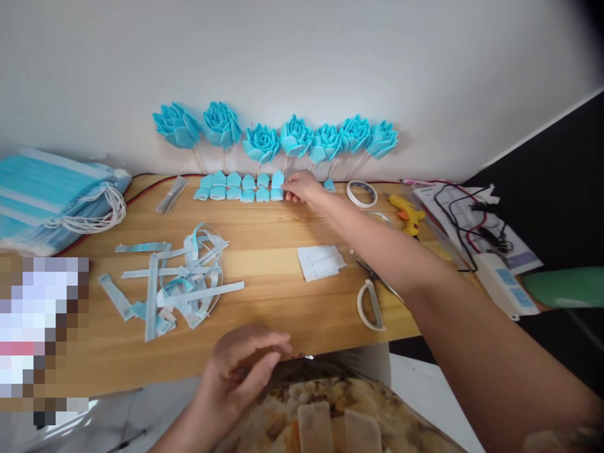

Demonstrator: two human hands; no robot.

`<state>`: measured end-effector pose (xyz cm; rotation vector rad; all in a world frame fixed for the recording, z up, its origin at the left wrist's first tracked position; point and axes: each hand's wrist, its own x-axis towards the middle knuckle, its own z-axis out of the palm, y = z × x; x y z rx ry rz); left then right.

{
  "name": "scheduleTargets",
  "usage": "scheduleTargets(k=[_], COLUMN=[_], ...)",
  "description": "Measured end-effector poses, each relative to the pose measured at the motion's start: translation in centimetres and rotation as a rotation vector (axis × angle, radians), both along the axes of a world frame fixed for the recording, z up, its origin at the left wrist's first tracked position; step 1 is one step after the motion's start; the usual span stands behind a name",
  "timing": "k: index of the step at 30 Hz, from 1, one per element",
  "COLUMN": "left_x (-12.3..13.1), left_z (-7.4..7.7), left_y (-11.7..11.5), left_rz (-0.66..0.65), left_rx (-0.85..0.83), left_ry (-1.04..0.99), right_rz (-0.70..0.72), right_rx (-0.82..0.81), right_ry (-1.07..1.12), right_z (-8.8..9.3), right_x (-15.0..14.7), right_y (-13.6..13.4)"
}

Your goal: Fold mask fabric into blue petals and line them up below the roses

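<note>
My right hand [301, 187] reaches to the back of the table, its fingers pinched at the right edge of a folded blue fabric petal [277, 181]. That petal is at the end of two rows of similar folded petals [233, 181]. My curled fingers partly hide where they meet it. My left hand [250, 358] hovers over the table's front edge, with thumb and fingers apart and nothing between them. Between the hands lie several white-blue fabric pieces [321, 262] in a small stack. Behind the rows, blue fabric flowers [297, 136] on thin stems lean against the wall.
Fabric strip scraps [189, 277] lie at left, near a bag of blue masks [51, 195] and a bundle of thin sticks [172, 195]. To the right are scissors [371, 305], a tape roll [362, 194], a yellow glue gun [408, 214] and a power strip [504, 286].
</note>
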<state>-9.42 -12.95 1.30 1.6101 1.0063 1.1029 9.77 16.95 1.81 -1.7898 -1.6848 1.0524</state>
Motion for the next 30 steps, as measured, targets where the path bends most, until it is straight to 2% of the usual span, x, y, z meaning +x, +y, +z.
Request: scheduleTargets(k=[4,7,10,12,14,16,19,21,23,26,28,30], left_x=[0.7,0.7,0.3,0.1,-0.1,-0.2,-0.5,-0.7,-1.0,-1.3,-1.4,-1.4], left_z=[-1.4,-2.4,-2.8,-2.8,-2.8,-2.7,-2.4,-2.2,-1.9,-1.5,-1.3,-1.2], left_y=[0.3,0.5,0.4,0.4,0.6,0.9,1.2,1.4,1.4,1.5,1.5,1.5], left_rz=[-0.038,-0.06,-0.086,-0.101,-0.131,-0.177,-0.241,-0.266,-0.282,-0.284,-0.269,-0.244], left_rx=[0.098,0.152,0.172,0.161,0.15,0.145,0.121,0.085,0.042,0.002,-0.017,-0.027], left_ry=[0.008,0.007,-0.02,-0.024,-0.019,-0.018,-0.01,0.004,0.026,0.065,0.09,0.106], right_rz=[0.004,0.033,0.128,0.149,0.18,0.098,-0.207,-0.417,-0.514,-0.397,-0.283,-0.23], right_rx=[0.014,0.06,0.189,0.242,0.389,0.47,0.533,0.579,0.603,0.553,0.504,0.485], right_ry=[-0.043,-0.045,-0.072,-0.117,-0.274,-0.368,-0.402,-0.435,-0.495,-0.589,-0.622,-0.634], right_z=[0.1,0.9,2.0,2.4,2.2,1.4,-0.2,-1.4,-2.4,-3.4,-3.7,-3.8], right_x=[-0.1,0.3,1.8,3.6,6.0,8.7,12.4,14.2,15.3,15.6,15.2,14.8], right_y=[0.3,-1.2,-5.3,-9.2,-13.6,-18.0,-23.7,-26.6,-28.6,-30.0,-30.3,-30.3])
